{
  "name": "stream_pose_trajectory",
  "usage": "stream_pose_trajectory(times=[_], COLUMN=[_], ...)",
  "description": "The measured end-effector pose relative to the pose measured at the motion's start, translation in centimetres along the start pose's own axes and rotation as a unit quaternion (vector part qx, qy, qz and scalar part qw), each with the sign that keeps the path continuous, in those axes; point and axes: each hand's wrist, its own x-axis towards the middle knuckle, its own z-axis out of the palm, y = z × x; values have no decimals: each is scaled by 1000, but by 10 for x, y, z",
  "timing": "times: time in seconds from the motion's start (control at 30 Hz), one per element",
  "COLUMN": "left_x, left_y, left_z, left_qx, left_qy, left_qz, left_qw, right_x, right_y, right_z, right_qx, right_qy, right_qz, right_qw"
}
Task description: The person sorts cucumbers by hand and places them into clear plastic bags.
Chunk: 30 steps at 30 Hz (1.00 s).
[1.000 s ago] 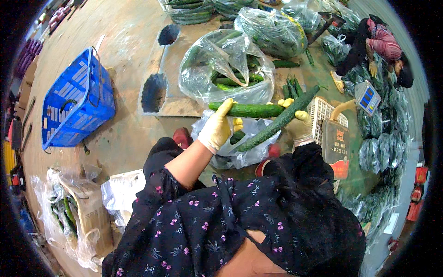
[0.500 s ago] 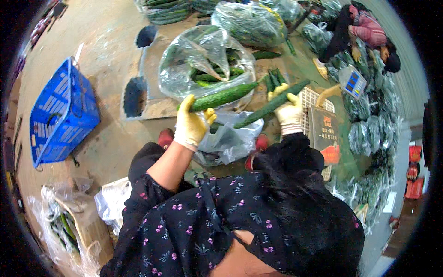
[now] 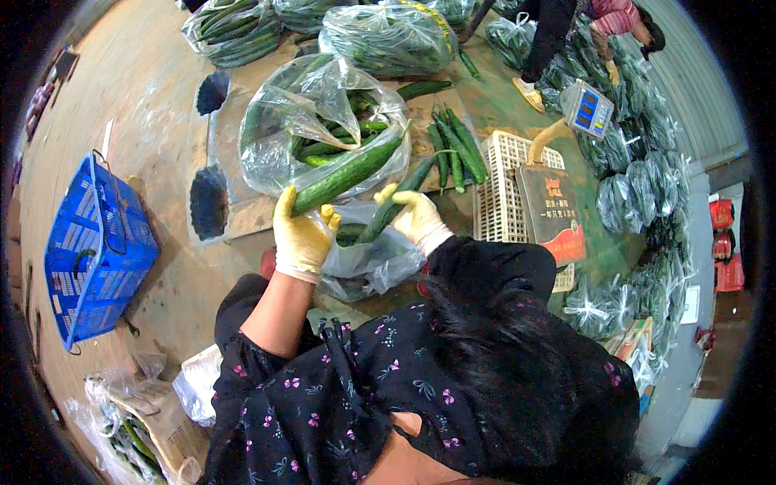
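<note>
My left hand (image 3: 304, 236), in a pale yellow glove, is closed round the lower end of a cucumber (image 3: 349, 174) that slants up to the right. The gloved right hand (image 3: 416, 220) grips a darker cucumber (image 3: 389, 212), whose lower end dips into the mouth of a clear plastic bag (image 3: 380, 265) between my feet. More green shows inside that bag. Just beyond the left hand, a large open plastic bag (image 3: 267, 133) holds several cucumbers. Several loose cucumbers (image 3: 458, 149) lie on the ground to its right.
A blue plastic crate (image 3: 101, 250) stands at left. To the right are a white crate (image 3: 491, 198), a printed cardboard piece (image 3: 554, 212) and a scale display (image 3: 588, 109). Filled bags (image 3: 388, 40) line the back and right. A person (image 3: 558, 36) bends over at upper right.
My right hand has moved left and down, lowering its cucumber's end into the small bag. The left hand still holds its cucumber. The whole view has shifted, and the other person appears farther up.
</note>
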Motion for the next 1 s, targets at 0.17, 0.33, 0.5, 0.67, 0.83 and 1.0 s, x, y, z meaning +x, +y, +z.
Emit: stream_pose_trajectory(times=[0.17, 0.33, 0.5, 0.67, 0.83, 1.0], left_x=[2, 6, 9, 9, 16, 18], left_y=[-2, -5, -9, -16, -15, -17], left_z=[1, 2, 6, 15, 8, -2], left_qx=[7, 9, 30, 52, 48, 90], left_qy=[-1, 5, 19, 20, -10, -26], left_qz=[8, 9, 10, 12, 2, 40], left_qw=[1000, 1000, 999, 998, 999, 995], right_x=[-12, -17, -25, -75, -125, -219], right_y=[-10, -45, -80, -129, -176, -252], right_z=[-12, -9, -10, 12, 20, 23], right_qx=[-36, -38, -6, -73, -112, -131], right_qy=[-20, -14, -68, 12, 44, 5], right_qz=[29, 1, -37, -151, -213, -369], right_qw=[999, 999, 997, 986, 970, 920])
